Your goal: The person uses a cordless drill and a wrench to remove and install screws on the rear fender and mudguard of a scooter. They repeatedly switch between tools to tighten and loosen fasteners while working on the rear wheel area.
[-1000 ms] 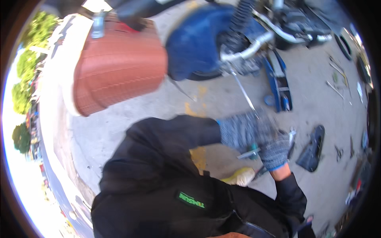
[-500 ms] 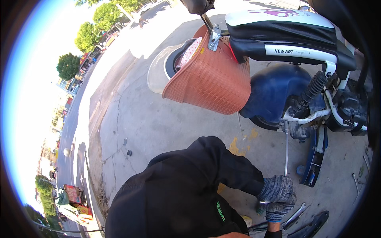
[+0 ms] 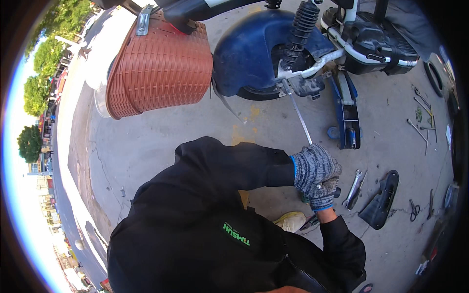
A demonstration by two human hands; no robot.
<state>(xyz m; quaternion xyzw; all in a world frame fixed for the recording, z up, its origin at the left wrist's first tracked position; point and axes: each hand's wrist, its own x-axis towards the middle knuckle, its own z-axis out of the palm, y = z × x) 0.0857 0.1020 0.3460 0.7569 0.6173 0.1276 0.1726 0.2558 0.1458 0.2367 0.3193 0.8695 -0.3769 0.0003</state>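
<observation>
In the head view, my left hand [image 3: 312, 166] and my right hand [image 3: 323, 194], both in speckled knit gloves, are closed around the near end of a long metal wrench [image 3: 300, 119], the right just below the left. The wrench's far end meets a fitting [image 3: 286, 85] beside the front wheel, under the scooter's blue mudguard [image 3: 246, 53] and black shock spring [image 3: 298, 39]. The grip itself is mostly hidden by the gloves.
A red-brown woven basket [image 3: 159, 68] hangs at upper left. A blue-black body part [image 3: 351, 124] lies beside the scooter. Spanners [image 3: 352, 188], a black panel [image 3: 378, 205], scissors [image 3: 414, 212], more tools [image 3: 422, 122] and a tire [image 3: 433, 78] lie on the concrete. A road runs at far left.
The view swung toward the road half a second ago and has swung back, so the scooter again sits higher and further left. Both hands remain on the wrench.
</observation>
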